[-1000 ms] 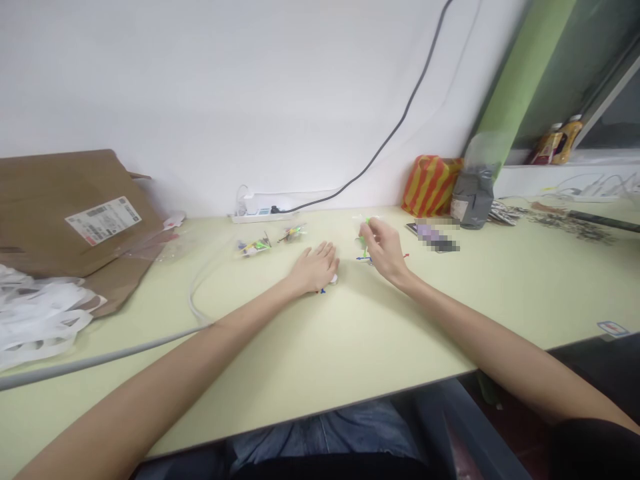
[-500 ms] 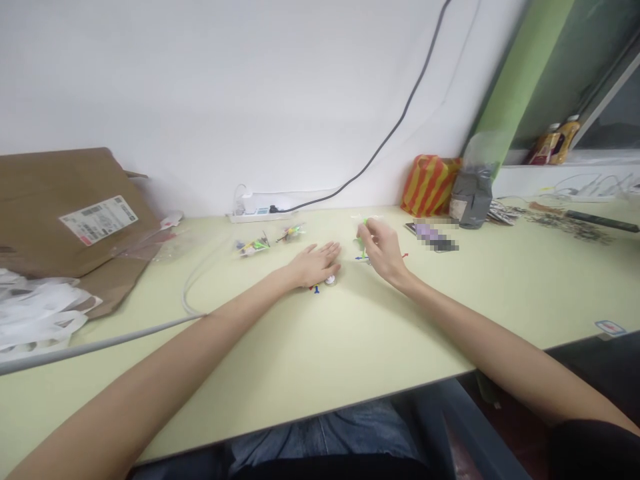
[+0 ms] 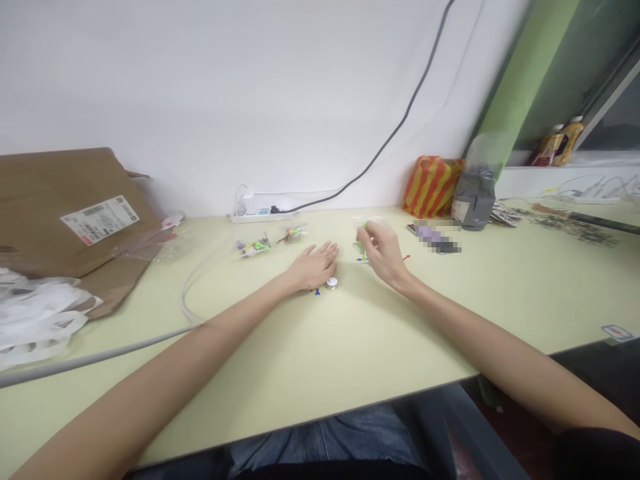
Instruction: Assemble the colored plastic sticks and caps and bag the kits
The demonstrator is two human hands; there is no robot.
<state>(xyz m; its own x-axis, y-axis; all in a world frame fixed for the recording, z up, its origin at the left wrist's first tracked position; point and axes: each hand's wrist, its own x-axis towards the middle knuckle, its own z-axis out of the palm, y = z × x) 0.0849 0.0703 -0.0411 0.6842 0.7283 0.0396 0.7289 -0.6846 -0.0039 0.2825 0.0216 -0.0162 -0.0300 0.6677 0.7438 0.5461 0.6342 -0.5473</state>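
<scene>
My left hand (image 3: 314,265) lies flat on the pale yellow desk (image 3: 320,347), fingers stretched out, over small white and blue toy parts (image 3: 330,284). To its right, my right hand (image 3: 383,250) is lifted a little and pinches a small green piece in a clear wrapper (image 3: 363,227). Under it lie tiny green, blue and red parts (image 3: 361,254). Two small bags of colourful parts (image 3: 255,246) rest farther left, near the wall.
A white power strip (image 3: 257,213) with a dark cable sits against the wall. A brown cardboard box (image 3: 65,207) and white plastic pieces (image 3: 35,320) fill the left. A striped orange bag (image 3: 431,185), a grey pouch (image 3: 473,193) and a phone (image 3: 433,235) stand right. A grey cable (image 3: 125,343) crosses the desk.
Little has changed. My right hand has drifted slightly left with the green piece, and my left hand stays flat on the desk, having shifted slightly so the small white part now shows.
</scene>
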